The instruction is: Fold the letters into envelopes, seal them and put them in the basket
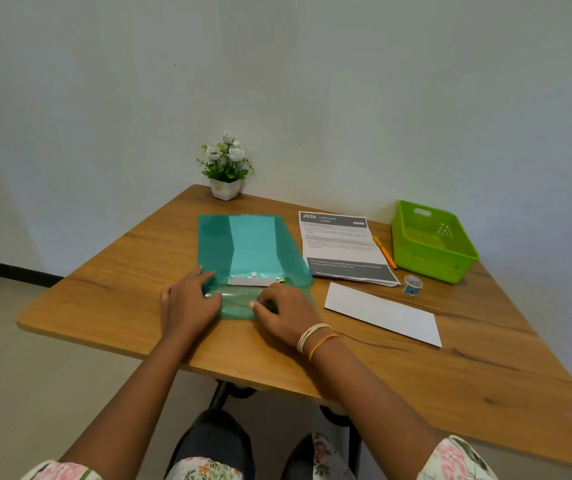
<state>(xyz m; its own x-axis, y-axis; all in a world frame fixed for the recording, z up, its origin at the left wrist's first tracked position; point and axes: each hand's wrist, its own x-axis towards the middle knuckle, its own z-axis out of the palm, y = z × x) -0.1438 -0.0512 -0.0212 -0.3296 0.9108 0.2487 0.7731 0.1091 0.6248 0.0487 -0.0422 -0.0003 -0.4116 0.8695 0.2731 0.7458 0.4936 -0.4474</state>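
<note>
A translucent teal plastic folder (250, 251) lies on the wooden table (139, 271), its flap open toward me and a white snap button showing. My left hand (187, 303) presses on the folder's near left edge. My right hand (284, 313) pinches the flap's near edge. A printed letter (343, 247) lies flat to the right of the folder. A white envelope (381, 313) rests nearer me, right of my right hand. The green basket (433, 240) stands at the far right, with nothing visible in it.
An orange pen (384, 252) lies between the letter and the basket. A small tape roll (412, 285) stands in front of the basket. A potted white flower (225, 168) sits at the table's far corner against the wall.
</note>
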